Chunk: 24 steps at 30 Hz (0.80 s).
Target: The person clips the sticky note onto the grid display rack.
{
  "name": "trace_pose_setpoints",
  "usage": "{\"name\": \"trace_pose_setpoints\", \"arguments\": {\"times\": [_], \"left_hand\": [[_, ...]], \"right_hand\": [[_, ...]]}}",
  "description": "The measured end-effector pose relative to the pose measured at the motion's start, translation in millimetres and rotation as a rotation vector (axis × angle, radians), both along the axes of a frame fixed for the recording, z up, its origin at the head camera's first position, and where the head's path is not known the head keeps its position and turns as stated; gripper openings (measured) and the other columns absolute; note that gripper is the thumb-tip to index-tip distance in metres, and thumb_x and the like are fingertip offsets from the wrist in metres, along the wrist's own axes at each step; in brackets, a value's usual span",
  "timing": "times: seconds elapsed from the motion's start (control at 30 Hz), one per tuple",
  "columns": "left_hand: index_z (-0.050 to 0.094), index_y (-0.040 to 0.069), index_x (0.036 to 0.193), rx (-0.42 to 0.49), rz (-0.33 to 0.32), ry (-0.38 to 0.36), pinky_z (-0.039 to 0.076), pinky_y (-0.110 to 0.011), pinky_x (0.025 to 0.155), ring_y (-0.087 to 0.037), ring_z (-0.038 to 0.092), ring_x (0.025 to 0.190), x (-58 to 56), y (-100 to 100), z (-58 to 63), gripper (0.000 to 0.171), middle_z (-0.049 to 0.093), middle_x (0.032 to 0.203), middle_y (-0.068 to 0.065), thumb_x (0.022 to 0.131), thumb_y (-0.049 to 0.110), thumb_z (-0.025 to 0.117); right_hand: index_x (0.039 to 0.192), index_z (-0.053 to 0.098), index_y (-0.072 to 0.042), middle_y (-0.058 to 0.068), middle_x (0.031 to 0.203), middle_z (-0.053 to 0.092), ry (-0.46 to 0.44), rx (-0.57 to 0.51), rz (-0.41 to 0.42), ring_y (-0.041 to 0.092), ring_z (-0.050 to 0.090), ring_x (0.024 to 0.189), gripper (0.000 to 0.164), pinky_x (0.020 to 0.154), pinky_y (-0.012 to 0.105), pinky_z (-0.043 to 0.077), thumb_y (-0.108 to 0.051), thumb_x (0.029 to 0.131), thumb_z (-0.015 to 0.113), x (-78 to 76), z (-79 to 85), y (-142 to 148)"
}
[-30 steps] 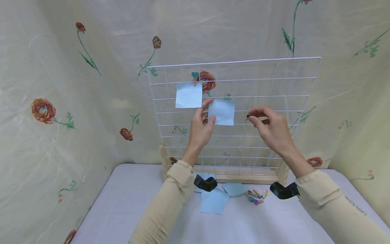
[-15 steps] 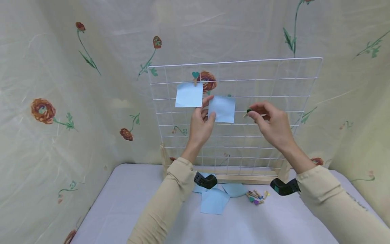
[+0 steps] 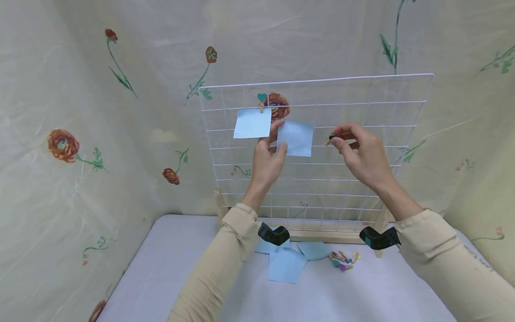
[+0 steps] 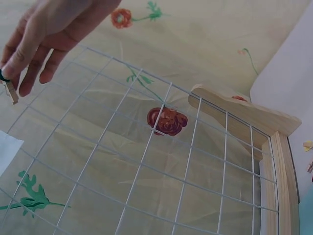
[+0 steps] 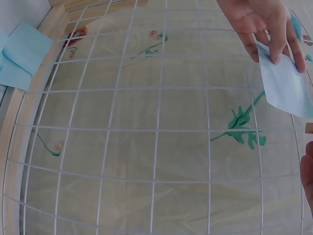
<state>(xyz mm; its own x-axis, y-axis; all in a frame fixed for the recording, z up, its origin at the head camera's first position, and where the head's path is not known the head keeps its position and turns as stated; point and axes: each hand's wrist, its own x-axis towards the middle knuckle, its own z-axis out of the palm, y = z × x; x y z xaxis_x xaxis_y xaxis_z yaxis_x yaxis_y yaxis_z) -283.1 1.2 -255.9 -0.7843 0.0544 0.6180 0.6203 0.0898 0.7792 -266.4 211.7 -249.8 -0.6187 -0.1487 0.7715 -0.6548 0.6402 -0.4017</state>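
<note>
The left hand point(image 3: 267, 164) has raised the blue square paper point(image 3: 295, 139) a little over the last second; its upper edge, lower than the third horizontal wire of the white wire grid point(image 3: 342, 79) a second ago, now reaches just above that wire in the head view; the right hand point(image 3: 366, 156) has risen alongside it. The left thumb lies on the paper's front with fingers behind, a narrow hold at its left edge; the right hand pinches a mini wooden clothespin point(image 3: 328, 140) with a dark green top, to the right of the paper and apart from it. This brings the paper nearer the height of the clipped blue paper point(image 3: 252, 124) at its upper left, which hangs under a teal heart clothespin point(image 3: 262, 102); no clip touches the held paper, so only the hand appears to support it.
</note>
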Motion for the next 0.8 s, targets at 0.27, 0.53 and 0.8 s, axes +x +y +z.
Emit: {"name": "trace_pose_setpoints", "arguments": {"times": [0.27,0.53,0.8], "left_hand": [[0.05,0.003,0.131,0.028,0.013,0.001,0.05,-0.036,0.088,-0.026,0.056,0.115,-0.5,2.1,4.5,0.045,0.055,0.133,-0.014,0.088,-0.009,0.05],[0.049,0.002,0.131,0.038,0.015,0.028,0.05,-0.04,0.088,-0.029,0.056,0.114,-2.5,5.7,7.2,0.044,0.056,0.129,-0.018,0.089,-0.009,0.051],[0.049,0.002,0.131,0.057,0.015,0.041,0.05,-0.041,0.087,-0.03,0.056,0.113,-2.3,7.1,9.7,0.045,0.055,0.127,-0.02,0.088,-0.01,0.051]], "right_hand": [[0.109,0.059,-0.001,0.011,0.099,0.067,-0.017,0.038,-0.019,-0.005,0.052,0.087,0.019,0.073,0.008,0.041,-0.013,0.093,0.058,-1.6,10.3,-0.7],[0.107,0.059,-0.002,0.011,0.098,0.067,-0.016,0.039,-0.01,0.015,0.059,0.092,0.017,0.072,0.009,0.041,-0.012,0.093,0.058,-1.8,19.1,-1.0],[0.107,0.06,-0.002,0.01,0.099,0.067,-0.028,0.03,-0.001,0.021,0.061,0.095,0.017,0.074,0.01,0.04,-0.013,0.093,0.058,-1.3,21.6,-0.3]]}}
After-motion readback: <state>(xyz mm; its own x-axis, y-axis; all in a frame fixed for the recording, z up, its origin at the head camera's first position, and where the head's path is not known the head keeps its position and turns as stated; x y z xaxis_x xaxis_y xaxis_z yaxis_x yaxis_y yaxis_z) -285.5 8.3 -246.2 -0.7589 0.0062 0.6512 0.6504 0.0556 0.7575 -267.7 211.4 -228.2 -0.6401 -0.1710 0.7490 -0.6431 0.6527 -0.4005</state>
